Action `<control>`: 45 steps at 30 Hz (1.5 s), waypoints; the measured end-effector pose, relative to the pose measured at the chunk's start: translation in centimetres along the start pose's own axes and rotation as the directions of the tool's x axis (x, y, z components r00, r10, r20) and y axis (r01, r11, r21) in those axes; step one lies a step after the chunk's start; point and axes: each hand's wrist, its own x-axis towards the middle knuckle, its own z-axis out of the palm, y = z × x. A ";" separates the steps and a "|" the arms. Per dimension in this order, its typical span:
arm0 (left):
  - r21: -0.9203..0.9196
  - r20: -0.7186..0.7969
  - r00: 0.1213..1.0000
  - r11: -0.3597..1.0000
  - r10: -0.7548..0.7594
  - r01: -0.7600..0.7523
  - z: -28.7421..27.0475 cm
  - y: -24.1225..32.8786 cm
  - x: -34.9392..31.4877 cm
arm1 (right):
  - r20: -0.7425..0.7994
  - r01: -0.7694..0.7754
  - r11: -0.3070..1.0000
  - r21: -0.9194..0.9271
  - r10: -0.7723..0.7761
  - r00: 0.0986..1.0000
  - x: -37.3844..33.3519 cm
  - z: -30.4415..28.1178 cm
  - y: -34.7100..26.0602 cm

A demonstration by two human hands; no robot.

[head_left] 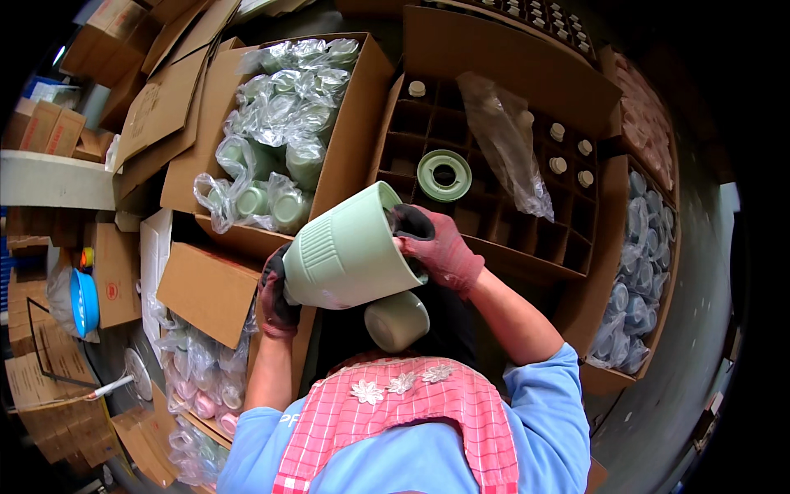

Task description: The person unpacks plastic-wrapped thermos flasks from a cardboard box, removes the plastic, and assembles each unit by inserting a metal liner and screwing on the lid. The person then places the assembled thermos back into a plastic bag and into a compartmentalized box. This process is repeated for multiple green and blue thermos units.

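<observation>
A large pale green flask casing (341, 251), ribbed along its side, lies tilted between my gloved hands with its wide mouth toward the right. My left hand (278, 295) is closed around its narrower base end. At the open rim, my right hand (436, 247) grips the edge, with some fingers hidden inside the mouth. Just below the casing is a smaller green cup (397, 321), near my lap; what supports it is hidden. A green ring-shaped part (432, 191) with a hole in its middle rests on the divided carton (494, 254) beyond my right hand.
White-capped bottles (557, 165) stand in some carton cells, beside a clear plastic bag (504, 140). A box of bagged green parts (284, 107) is at the far left. Bagged bluish parts (629, 305) fill a box on the right; bagged pink ones (202, 379) sit at the near left.
</observation>
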 end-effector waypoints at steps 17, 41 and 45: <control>-0.223 0.102 0.963 0.938 -0.249 0.267 -0.5 0.7 1.5 | -0.197 -0.235 -0.236 -0.943 -0.175 0.965 12.1 -17.0 15.5; -0.467 0.360 0.891 0.773 -0.277 0.429 0.3 2.5 0.7 | 0.428 0.812 0.407 -0.418 -0.700 0.572 -2.7 -0.3 -4.6; -0.118 0.303 0.950 0.986 -0.076 0.116 1.3 3.3 -0.3 | 0.468 0.832 0.340 -0.438 -0.704 0.534 -3.6 0.3 -4.7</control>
